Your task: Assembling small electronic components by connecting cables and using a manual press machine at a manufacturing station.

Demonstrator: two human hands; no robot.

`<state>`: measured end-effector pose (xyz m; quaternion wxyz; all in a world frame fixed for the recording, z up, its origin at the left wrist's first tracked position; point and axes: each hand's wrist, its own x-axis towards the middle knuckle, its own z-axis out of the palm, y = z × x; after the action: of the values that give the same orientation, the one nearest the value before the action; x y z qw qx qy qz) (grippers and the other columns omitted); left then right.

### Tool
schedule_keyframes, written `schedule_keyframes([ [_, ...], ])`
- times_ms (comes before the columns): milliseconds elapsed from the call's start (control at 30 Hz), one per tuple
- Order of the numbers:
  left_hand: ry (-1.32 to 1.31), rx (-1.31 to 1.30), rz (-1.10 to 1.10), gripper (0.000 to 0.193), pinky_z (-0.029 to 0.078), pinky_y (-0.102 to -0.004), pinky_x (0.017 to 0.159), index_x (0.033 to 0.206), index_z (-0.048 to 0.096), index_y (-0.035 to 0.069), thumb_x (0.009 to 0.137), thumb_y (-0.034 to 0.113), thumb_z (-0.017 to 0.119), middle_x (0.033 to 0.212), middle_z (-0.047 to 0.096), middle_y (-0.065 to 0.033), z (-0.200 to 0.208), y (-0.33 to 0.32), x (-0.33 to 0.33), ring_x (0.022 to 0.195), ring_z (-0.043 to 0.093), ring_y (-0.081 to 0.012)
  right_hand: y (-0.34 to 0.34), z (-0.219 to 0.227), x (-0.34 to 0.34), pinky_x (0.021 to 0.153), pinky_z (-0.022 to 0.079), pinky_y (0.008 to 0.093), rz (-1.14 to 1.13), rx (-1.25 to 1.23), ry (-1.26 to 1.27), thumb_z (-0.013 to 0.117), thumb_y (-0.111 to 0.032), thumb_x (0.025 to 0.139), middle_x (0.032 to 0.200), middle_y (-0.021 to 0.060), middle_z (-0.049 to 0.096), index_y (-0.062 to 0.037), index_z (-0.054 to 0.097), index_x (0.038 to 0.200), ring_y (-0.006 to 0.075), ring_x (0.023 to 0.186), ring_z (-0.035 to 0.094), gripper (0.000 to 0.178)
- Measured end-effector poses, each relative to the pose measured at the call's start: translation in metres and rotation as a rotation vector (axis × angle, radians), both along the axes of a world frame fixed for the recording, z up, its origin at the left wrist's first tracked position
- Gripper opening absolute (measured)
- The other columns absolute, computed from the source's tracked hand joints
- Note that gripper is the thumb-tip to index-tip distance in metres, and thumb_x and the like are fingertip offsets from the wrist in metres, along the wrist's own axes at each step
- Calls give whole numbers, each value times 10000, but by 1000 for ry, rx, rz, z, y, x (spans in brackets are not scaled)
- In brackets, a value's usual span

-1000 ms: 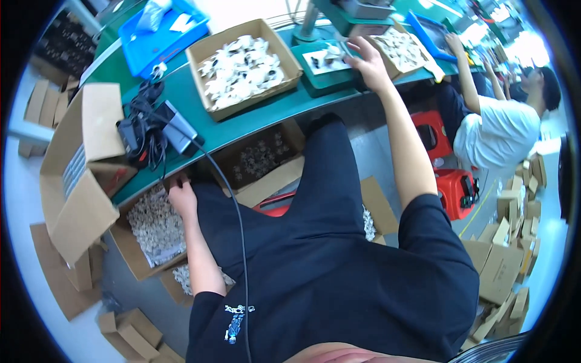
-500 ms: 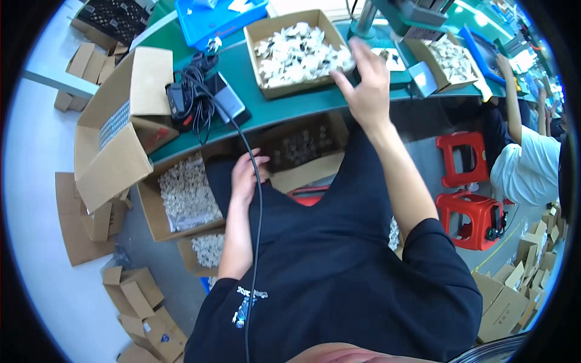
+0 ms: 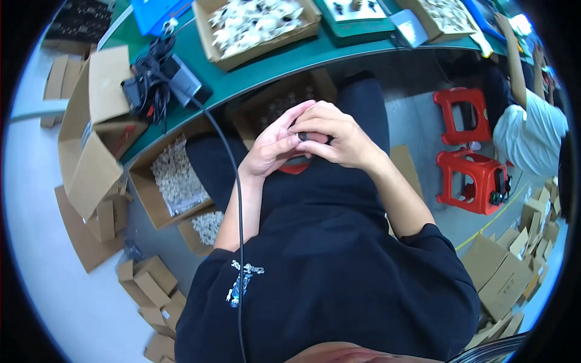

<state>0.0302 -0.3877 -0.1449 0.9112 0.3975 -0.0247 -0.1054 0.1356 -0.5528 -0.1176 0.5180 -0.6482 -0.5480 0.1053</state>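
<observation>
Above my lap, my left hand (image 3: 270,147) and my right hand (image 3: 344,138) are brought together, fingers closed around a small dark and white part (image 3: 302,137). Only a bit of that part shows between thumbs and fingertips; the rest is hidden. Beyond them on the green bench stands a cardboard box (image 3: 237,61) heaped with small white plastic parts (image 3: 257,23). A green fixture (image 3: 357,31) with a white top is to the right of this box.
A black cable (image 3: 241,242) hangs from a grey power adapter (image 3: 184,80) across my left side. Below the bench, an open carton (image 3: 156,219) holds many small white pieces. Red stools (image 3: 469,181) and a seated person (image 3: 526,130) are at the right.
My right hand has come back from the box of white parts to meet my left hand over my lap. A small part now shows between them. The view has shifted, too.
</observation>
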Motion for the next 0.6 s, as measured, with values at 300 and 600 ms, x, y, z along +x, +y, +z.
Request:
schedule_keyframes([
  [300, -81, 64, -147, 954, 457, -364, 936, 1486, 201, -42, 865, 548, 620, 1305, 506, -267, 28, -16, 1, 1028, 578, -244, -20, 42, 100, 759, 512, 310, -630, 138, -316, 774, -126, 776, 957, 96, 664, -41, 715, 1029, 224, 880, 642, 273],
  [600, -773, -457, -398, 1426, 365, -432, 1058, 1455, 143, -138, 575, 853, 669, 1382, 400, -355, 155, -79, 45, 1296, 454, -392, 6, 48, 170, 736, 520, 296, -840, -73, -307, 749, -273, 819, 901, 96, 675, -26, 735, 1014, 206, 799, 658, 315],
])
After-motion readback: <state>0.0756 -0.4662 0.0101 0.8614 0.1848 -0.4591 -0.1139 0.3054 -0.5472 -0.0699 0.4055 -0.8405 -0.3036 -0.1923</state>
